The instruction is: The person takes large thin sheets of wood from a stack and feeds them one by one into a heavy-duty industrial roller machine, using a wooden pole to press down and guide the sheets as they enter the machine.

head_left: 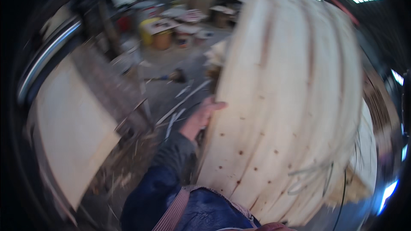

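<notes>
A large pale sheet of wood veneer (295, 85) fills the middle and right of the view, with dark streaks along its grain and rows of small brown knots. It stands up in front of me and looks curved. My left hand (200, 119) is closed on its left edge. The thumb lies over the front face, and the other fingers are partly hidden at the edge. My right hand does not show plainly; a reddish shape at the lower edge cannot be made out. Loose thin strands (312, 175) show blurred across the sheet's lower right.
Another pale sheet (72, 132) lies at the left beside a metal machine frame (100, 79). Wood strips (184, 102) and scraps litter the floor. Several buckets, including an orange one (162, 40), stand farther back. More stacked sheets (379, 107) are at the right.
</notes>
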The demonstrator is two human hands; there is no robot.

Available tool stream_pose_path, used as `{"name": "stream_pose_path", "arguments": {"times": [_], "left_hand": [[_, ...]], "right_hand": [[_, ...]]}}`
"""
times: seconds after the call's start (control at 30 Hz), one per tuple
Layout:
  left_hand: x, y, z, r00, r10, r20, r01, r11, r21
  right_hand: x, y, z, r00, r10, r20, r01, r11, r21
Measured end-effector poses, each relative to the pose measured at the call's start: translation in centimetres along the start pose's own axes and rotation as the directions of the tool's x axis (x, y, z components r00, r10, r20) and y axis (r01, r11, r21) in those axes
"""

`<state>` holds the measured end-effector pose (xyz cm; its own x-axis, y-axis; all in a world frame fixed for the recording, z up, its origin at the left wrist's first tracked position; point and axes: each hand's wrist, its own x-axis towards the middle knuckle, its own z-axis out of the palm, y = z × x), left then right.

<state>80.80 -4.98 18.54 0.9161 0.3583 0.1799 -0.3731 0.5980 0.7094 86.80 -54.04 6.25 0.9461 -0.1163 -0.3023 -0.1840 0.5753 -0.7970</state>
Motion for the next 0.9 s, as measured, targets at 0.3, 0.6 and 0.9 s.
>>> {"name": "stream_pose_path", "arguments": {"times": [0.3, 0.6, 0.9], "left_hand": [[-6.6, 6.8, 3.9, 0.907, 0.417, -0.058, -0.406, 0.903, 0.14], [-14.3, 11.7, 10.0, 0.79, 0.583, -0.19, -0.43, 0.748, 0.506], [-19.1, 9.3, 15.4, 0.48, 0.752, -0.452, -0.275, 0.618, 0.737]], "right_hand": [[5.7, 4.4, 14.1, 0.911, 0.255, 0.323, -0.134, 0.926, -0.354], [8.9, 5.4, 19.7, 0.769, 0.471, 0.432, -0.225, 0.832, -0.507], [15.0, 7.3, 23.0, 0.56, 0.659, 0.501, -0.315, 0.73, -0.607]]}}
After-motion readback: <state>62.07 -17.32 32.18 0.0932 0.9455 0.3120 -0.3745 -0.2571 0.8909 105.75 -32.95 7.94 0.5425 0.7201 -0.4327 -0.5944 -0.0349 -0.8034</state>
